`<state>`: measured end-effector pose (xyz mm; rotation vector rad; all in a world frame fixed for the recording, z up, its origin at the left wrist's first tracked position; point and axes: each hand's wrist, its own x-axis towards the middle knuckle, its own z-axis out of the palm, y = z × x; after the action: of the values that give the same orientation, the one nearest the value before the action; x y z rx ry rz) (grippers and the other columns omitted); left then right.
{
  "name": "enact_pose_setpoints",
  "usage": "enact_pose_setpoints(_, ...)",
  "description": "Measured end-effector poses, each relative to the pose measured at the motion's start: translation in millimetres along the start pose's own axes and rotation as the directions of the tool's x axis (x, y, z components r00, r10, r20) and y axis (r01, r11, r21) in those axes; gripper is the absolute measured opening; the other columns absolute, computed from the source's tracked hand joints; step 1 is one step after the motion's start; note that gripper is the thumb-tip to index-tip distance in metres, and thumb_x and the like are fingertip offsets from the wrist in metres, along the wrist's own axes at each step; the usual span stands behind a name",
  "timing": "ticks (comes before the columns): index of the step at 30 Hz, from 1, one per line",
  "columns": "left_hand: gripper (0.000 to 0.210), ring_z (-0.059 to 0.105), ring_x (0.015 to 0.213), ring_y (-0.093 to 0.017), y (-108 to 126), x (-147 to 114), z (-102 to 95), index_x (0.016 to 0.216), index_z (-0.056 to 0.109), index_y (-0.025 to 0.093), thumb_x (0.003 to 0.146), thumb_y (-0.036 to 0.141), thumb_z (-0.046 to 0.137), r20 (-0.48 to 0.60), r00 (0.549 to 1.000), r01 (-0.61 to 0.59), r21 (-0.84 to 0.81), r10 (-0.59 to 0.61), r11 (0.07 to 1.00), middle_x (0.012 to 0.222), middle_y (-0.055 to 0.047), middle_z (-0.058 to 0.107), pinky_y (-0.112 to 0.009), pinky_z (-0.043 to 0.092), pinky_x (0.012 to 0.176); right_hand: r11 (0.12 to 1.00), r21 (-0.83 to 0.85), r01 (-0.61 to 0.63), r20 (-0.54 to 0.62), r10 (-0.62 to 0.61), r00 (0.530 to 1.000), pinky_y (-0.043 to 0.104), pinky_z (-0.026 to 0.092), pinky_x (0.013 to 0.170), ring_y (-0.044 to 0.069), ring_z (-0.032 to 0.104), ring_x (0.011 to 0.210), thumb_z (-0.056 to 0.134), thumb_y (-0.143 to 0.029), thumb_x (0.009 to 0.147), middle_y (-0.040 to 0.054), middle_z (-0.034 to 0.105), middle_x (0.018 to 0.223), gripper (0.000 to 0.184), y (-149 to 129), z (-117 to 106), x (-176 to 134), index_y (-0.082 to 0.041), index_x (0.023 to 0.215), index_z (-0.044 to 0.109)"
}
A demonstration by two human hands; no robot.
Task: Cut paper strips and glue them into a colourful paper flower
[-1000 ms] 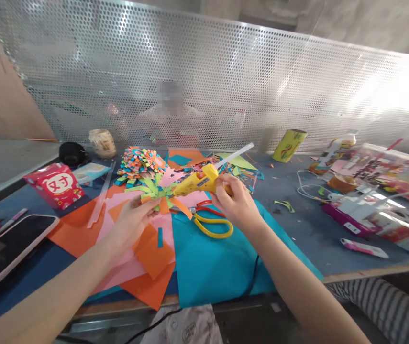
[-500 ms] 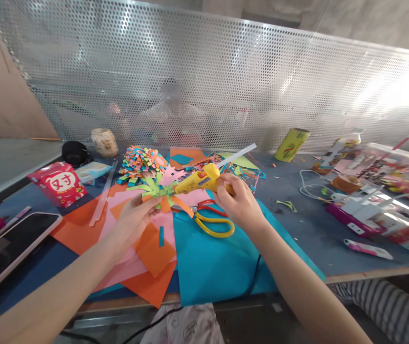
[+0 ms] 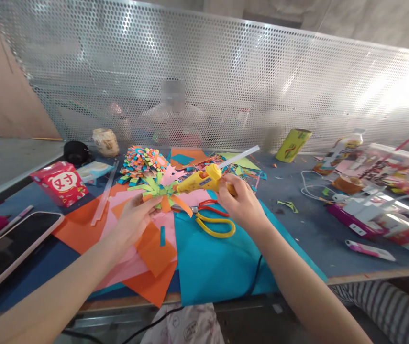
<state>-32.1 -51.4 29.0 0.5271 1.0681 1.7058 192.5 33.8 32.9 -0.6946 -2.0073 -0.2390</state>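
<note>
My left hand (image 3: 138, 215) is closed on the edge of a paper flower (image 3: 158, 188) with green, orange and pink strips, held above the pile of paper. In my right hand (image 3: 240, 198) is a yellow hot glue gun (image 3: 200, 179), a clear glue stick (image 3: 240, 156) sticking out of its back. Its nozzle points left at the flower's middle; whether it touches I cannot tell. Below the glue gun, scissors (image 3: 215, 228) with red and yellow handles lie on blue paper (image 3: 218, 272). Orange paper (image 3: 157, 248) and pink paper are under my left hand.
A cluster of multicoloured paper flowers (image 3: 141, 165) stands behind my left hand. At left are a red box (image 3: 62, 184) and a phone (image 3: 17, 253). A yellow-green can (image 3: 293, 145), a utility knife (image 3: 369, 250) and packages are on the right. A perforated metal panel (image 3: 226, 86) closes the back.
Almost nothing differs. The whole view has shifted very slightly; the glue gun's nozzle stays by the paper flower, and both hands keep their hold.
</note>
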Motion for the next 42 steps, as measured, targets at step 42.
enact_pose_setpoints(42, 0.023, 0.064, 0.066, -0.012, 0, 3, -3.9, 0.070, 0.066, 0.017, 0.051, 0.014, 0.080, 0.047, 0.998, -0.042, -0.018, 0.043, 0.999, 0.075, 0.000, 0.071, -0.023, 0.047, 0.062, 0.970, -0.205, 0.130, 0.122, -0.106, 0.987, 0.038, 0.050, 0.075, 0.023, 0.061, 0.089, 0.045, -0.018, 0.085, 0.0122, 0.059, 0.109, 0.017, 12, -1, 4, -0.021, 0.098, 0.055)
